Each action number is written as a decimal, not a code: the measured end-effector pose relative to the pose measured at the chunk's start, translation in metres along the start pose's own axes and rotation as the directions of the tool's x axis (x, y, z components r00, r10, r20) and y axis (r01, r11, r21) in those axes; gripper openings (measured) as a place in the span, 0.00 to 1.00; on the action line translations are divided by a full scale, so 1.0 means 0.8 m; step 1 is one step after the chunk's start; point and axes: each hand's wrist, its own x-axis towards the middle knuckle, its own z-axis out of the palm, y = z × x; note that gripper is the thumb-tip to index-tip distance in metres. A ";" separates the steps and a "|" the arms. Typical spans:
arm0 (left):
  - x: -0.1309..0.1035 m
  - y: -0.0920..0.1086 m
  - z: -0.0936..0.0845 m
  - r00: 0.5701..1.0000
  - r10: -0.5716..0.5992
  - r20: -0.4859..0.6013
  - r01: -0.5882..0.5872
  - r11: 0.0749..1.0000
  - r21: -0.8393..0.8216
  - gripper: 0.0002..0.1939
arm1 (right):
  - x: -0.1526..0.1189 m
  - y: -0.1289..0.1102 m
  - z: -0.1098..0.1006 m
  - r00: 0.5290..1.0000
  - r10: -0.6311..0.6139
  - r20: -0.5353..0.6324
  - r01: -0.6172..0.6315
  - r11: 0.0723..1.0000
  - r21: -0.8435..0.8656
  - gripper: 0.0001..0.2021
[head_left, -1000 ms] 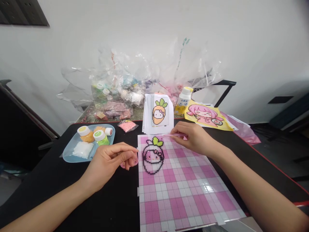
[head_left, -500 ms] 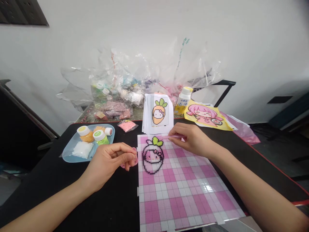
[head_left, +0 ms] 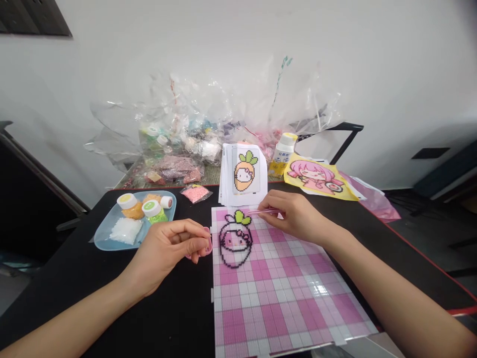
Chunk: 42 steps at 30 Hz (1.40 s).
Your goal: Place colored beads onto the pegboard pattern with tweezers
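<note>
Board (head_left: 278,303) checked pink and white; at its far left corner, black outline (head_left: 220,252), green leaves (head_left: 242,218); tray (head_left: 108,219) pale blue; mat (head_left: 179,313) black with red edge; tweezers (head_left: 257,212) pink; bottle (head_left: 284,153) white and yellow

A slim pink tool (head_left: 265,211) lies nearly level in the fingers of the right hand (head_left: 294,216), its tip pointing left, while a small pink dish (head_left: 209,243), mostly hidden, sits in the left hand (head_left: 167,251). Between and nearer than the hands spreads a flat pink-and-white checked board (head_left: 290,298), bearing a black-outlined bead figure (head_left: 235,241) with two green-filled leaves, a third only outlined, and an unfilled lower body.
</note>
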 end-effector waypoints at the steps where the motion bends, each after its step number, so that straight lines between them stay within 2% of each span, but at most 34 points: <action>1: 0.000 0.000 0.000 1.000 0.001 -0.004 -0.001 1.000 -0.001 0.03 | 0.000 -0.001 0.001 1.000 0.001 0.000 -0.001 1.000 -0.002 0.09; 9: 0.000 0.004 0.001 0.999 0.012 -0.030 -0.011 0.999 0.046 0.08 | 0.000 0.000 0.003 1.000 -0.014 -0.001 0.014 1.000 -0.013 0.08; 19: 0.001 0.000 -0.001 1.000 0.001 -0.023 -0.001 1.000 0.025 0.01 | 0.000 -0.001 0.004 1.000 0.006 0.005 -0.006 1.000 0.005 0.09; 30: 0.001 -0.002 0.001 0.999 -0.017 -0.041 0.017 1.000 0.006 0.10 | 0.001 0.000 0.006 1.000 0.001 0.012 -0.001 1.000 0.006 0.08; 38: 0.000 -0.003 -0.002 1.000 0.020 -0.021 -0.020 1.000 0.017 0.02 | 0.001 0.001 0.006 1.000 0.004 0.022 -0.004 1.000 -0.004 0.08; 42: 0.001 -0.007 -0.005 0.999 0.051 -0.002 -0.051 0.998 0.020 0.03 | 0.000 0.002 0.007 1.000 -0.006 0.007 0.006 1.000 -0.003 0.08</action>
